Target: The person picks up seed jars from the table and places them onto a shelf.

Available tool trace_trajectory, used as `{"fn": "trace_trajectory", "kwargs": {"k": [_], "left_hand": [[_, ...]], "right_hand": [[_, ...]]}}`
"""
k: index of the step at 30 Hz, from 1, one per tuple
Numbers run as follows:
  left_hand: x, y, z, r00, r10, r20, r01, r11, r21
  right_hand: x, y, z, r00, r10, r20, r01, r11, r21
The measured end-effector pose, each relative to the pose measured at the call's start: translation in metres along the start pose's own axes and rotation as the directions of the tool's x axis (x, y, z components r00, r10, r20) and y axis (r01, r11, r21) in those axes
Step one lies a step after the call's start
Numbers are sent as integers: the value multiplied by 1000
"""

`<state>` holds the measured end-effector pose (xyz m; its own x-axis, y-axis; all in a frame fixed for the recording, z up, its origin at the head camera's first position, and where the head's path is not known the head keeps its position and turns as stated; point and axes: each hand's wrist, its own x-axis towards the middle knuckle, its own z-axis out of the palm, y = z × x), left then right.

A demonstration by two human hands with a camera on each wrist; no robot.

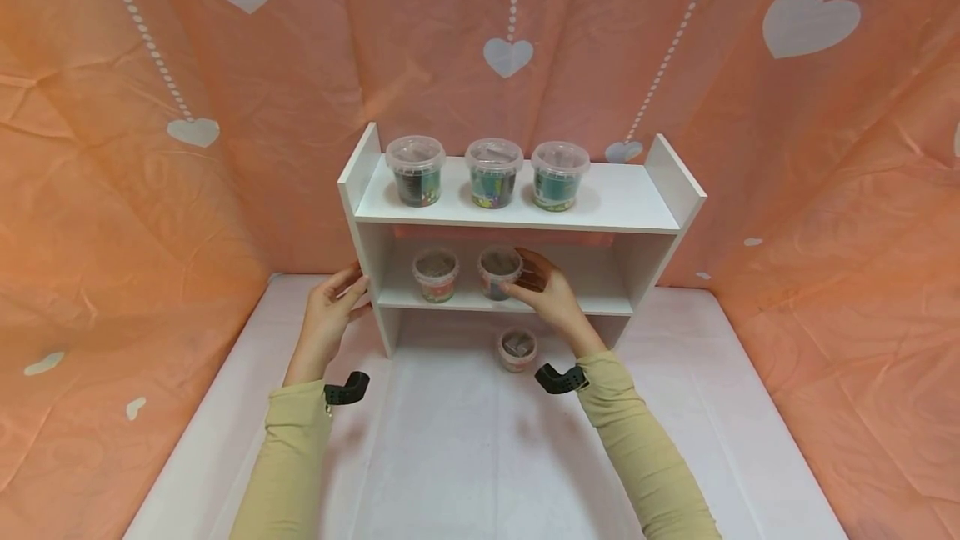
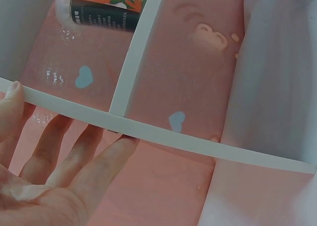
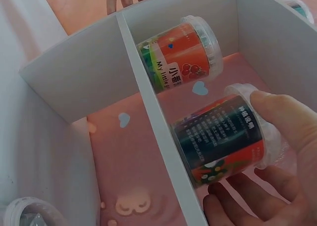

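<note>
My right hand (image 1: 553, 300) holds a clear plastic tub (image 1: 495, 283) on the middle shelf. In the right wrist view, my thumb lies at the lid and my fingers curl around the far side of this tub (image 3: 220, 137), whose label is dark and orange-red. Beside it on the same shelf stands a tub with a red tomato label (image 3: 181, 60). My left hand (image 1: 324, 322) touches the outer face of the left side panel of the white shelf unit (image 1: 517, 223). In the left wrist view, my extended fingers and thumb (image 2: 12, 99) meet that panel's edge.
Three lidded tubs stand on the top shelf, among them a left one (image 1: 417, 182) and a right one (image 1: 558, 186). Another tub (image 1: 517, 348) sits low on the pale tabletop (image 1: 442, 457) under the middle shelf. An orange heart-patterned curtain (image 1: 420, 40) hangs behind and at both sides.
</note>
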<state>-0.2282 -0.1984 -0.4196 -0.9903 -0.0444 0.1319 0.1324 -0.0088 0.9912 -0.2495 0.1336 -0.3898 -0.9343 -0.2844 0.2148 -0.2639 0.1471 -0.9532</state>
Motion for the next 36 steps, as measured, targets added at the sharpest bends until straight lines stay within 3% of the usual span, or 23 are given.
{"fn": "trace_trajectory", "kwargs": {"k": [12, 20, 36], "left_hand": [[2, 0, 0, 1000, -9, 1, 9, 1000, -14], [1, 0, 0, 1000, -14, 6, 14, 1000, -16], [1, -2, -2, 1000, -3, 8, 3, 1000, 5]], "right_hand": [[-4, 30, -9, 998, -56, -35, 58, 995, 80], [-23, 35, -16, 995, -99, -25, 102, 981, 162], [-59, 42, -27, 982, -188, 17, 182, 969, 169]]}}
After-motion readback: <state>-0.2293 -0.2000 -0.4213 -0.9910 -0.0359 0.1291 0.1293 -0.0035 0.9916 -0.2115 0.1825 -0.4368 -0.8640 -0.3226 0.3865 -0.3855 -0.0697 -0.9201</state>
